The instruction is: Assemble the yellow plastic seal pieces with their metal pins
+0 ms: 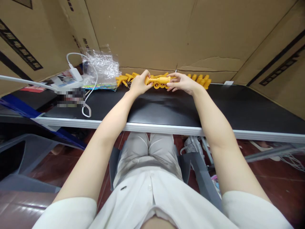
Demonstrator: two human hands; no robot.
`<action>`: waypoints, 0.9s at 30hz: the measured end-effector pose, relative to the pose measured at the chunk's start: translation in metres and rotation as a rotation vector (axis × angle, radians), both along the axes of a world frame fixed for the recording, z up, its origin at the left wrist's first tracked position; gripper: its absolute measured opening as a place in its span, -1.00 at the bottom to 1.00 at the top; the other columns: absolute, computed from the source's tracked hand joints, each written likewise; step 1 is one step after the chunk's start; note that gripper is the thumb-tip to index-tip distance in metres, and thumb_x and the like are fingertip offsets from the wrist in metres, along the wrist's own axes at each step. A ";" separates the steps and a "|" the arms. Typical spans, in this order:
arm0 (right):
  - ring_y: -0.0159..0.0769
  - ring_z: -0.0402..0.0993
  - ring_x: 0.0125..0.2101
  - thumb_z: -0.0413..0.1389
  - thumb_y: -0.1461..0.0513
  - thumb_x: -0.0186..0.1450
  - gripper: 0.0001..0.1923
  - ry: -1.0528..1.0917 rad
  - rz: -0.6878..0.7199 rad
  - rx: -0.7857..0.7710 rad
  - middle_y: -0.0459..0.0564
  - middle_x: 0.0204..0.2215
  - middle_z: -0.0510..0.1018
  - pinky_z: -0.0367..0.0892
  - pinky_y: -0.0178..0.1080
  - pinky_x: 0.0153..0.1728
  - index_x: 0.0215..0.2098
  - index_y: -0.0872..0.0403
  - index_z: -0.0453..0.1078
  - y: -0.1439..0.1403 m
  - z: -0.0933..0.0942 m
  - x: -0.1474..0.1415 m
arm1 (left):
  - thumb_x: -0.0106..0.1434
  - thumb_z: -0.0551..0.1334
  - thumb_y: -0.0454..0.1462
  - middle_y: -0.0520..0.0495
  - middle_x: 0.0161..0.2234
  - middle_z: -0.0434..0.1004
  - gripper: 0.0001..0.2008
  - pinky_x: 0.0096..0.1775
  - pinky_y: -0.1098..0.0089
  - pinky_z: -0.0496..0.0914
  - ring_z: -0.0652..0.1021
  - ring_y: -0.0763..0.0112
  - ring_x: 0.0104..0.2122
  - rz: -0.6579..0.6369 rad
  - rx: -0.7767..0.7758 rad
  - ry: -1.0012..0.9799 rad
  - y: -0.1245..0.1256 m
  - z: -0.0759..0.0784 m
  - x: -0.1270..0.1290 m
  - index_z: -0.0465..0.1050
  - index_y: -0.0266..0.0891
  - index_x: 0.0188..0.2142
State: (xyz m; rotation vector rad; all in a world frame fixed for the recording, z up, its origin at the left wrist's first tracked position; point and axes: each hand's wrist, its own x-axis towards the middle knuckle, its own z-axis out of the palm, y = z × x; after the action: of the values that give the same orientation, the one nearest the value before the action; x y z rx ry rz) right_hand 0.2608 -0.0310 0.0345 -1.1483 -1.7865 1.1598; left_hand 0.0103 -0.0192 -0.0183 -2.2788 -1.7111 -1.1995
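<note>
A yellow plastic handle [162, 80] with a ridged grip lies crosswise between my two hands above the far part of the black table. My left hand [140, 84] is closed on its narrower left end with thumb and fingers. The fingers of my right hand [181, 83] close around its thicker right end. Behind and below it are several yellow parts with round open ends [156, 85]. More yellow handles [200, 79] stand in a row to the right of my right hand. Left of my left hand is a pile of yellow pieces [126, 78], with small dark metal bits among them.
Crumpled clear plastic bags [101, 68] lie at the back left. Beside them are a white charger [75, 73] and a looped white cable [95, 83]. A cardboard wall [147, 35] borders the black table [164, 109]. A pale metal strip [157, 128] forms the front edge.
</note>
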 end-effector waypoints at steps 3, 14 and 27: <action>-0.36 0.65 -0.46 0.51 0.08 0.30 -0.65 -0.009 -0.009 0.037 -0.05 -0.39 0.68 0.51 -0.39 -0.45 -0.20 0.05 0.49 0.004 -0.002 0.002 | 0.23 0.34 -0.23 -0.08 -0.26 0.70 -0.67 -0.05 0.26 0.44 0.65 0.10 -0.19 -0.021 0.020 -0.003 0.002 -0.002 -0.001 0.49 -0.04 0.01; -0.31 0.63 -0.54 0.11 -0.35 0.42 -0.33 -0.060 -0.045 -0.073 0.06 -0.45 0.67 0.50 -0.34 -0.48 -0.27 0.08 0.46 0.006 -0.001 -0.002 | 0.26 0.35 -0.22 -0.10 -0.24 0.67 -0.70 -0.05 0.26 0.44 0.65 0.09 -0.18 0.010 -0.019 0.014 -0.001 0.001 0.002 0.48 -0.07 0.00; -0.33 0.70 -0.34 0.57 0.27 0.15 -0.50 0.049 0.023 0.061 -0.01 -0.19 0.71 0.59 -0.37 -0.38 -0.03 0.06 0.52 0.006 -0.003 0.007 | 0.24 0.36 -0.24 -0.07 -0.27 0.68 -0.70 -0.08 0.28 0.43 0.65 0.13 -0.21 -0.001 0.020 0.002 0.001 -0.002 0.001 0.49 -0.07 -0.02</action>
State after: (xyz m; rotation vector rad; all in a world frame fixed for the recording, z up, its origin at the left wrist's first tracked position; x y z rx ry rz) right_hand 0.2679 -0.0249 0.0320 -1.0578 -1.7898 1.1297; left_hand 0.0110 -0.0186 -0.0202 -2.2693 -1.6900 -1.2086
